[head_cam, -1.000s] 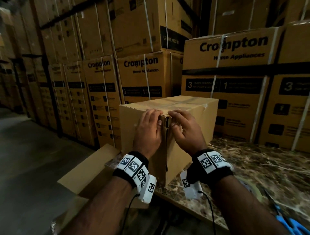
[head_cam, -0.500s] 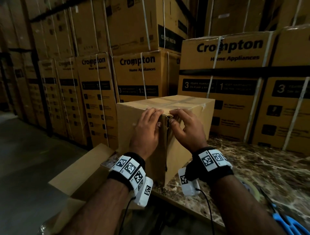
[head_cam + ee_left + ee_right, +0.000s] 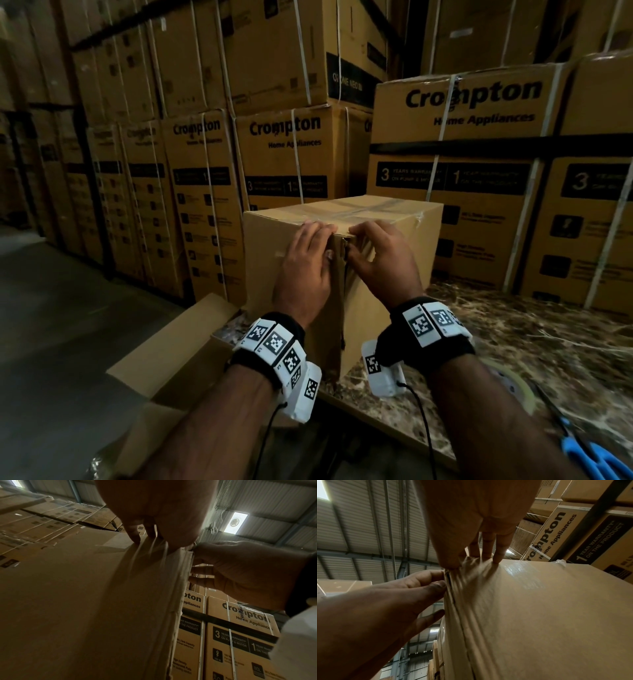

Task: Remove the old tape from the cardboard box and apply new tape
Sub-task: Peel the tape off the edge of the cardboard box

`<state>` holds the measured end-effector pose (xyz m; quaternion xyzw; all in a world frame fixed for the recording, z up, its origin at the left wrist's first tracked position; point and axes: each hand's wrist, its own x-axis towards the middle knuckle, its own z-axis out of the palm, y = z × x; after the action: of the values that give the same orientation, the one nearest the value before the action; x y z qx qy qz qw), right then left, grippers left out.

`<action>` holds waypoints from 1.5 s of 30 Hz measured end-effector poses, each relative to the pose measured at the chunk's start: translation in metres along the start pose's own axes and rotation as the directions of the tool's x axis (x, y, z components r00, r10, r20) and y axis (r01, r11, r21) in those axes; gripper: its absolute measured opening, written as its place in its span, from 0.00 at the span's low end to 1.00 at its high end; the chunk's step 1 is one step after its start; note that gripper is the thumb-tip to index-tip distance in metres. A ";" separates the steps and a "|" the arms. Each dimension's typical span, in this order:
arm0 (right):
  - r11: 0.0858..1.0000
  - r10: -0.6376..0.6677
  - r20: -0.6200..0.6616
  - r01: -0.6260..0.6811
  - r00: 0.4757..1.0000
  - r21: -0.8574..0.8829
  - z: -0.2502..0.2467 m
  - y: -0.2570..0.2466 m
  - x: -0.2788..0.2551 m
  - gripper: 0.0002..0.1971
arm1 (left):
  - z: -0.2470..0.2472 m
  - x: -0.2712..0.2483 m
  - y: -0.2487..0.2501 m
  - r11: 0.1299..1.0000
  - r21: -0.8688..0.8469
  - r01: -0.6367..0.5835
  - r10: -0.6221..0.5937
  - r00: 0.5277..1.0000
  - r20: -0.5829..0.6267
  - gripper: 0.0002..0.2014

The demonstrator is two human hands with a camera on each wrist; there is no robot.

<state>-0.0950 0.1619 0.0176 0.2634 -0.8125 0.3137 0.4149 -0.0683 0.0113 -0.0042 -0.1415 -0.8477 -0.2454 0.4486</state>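
Observation:
A plain cardboard box (image 3: 394,246) stands on the marble table (image 3: 513,335), with one vertical corner facing me. Glossy old tape (image 3: 346,210) crosses its top and runs down that corner, where it is wrinkled (image 3: 471,566). My left hand (image 3: 305,260) lies flat on the box's left face, its straight fingers reaching the top edge and its thumb at the corner. My right hand (image 3: 376,260) is on the right face with curled fingers. It pinches the tape at the top of the corner, as the left wrist view shows of the right hand (image 3: 240,572).
A roll of tape (image 3: 513,387) and blue scissors (image 3: 592,455) lie on the table at the right, behind my right forearm. An open empty carton (image 3: 171,349) sits low at the left by the table edge. Stacked Crompton cartons (image 3: 472,154) wall in the back.
Both hands stay at the top of the box's near corner. My right fingertips shift slightly along the edge, and my head has moved a little.

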 end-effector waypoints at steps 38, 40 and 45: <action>0.985 -0.073 0.087 0.058 0.994 0.161 -0.010 0.002 -0.011 0.24 | -0.029 0.040 0.000 0.980 0.057 -0.189 0.178 0.972 0.156 0.10; 0.987 -0.072 0.094 0.057 0.993 0.153 -0.011 0.002 -0.011 0.24 | -0.026 0.035 -0.001 0.985 0.016 -0.174 0.171 0.977 0.128 0.09; 0.988 -0.081 0.124 0.063 0.989 0.138 -0.012 0.004 -0.011 0.26 | -0.021 0.024 -0.007 0.987 -0.003 -0.161 0.160 0.978 0.132 0.16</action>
<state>-0.0859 0.1756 0.0127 0.3397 -0.8047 0.3345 0.3537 -0.0705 -0.0053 0.0235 -0.2239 -0.8621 -0.1952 0.4105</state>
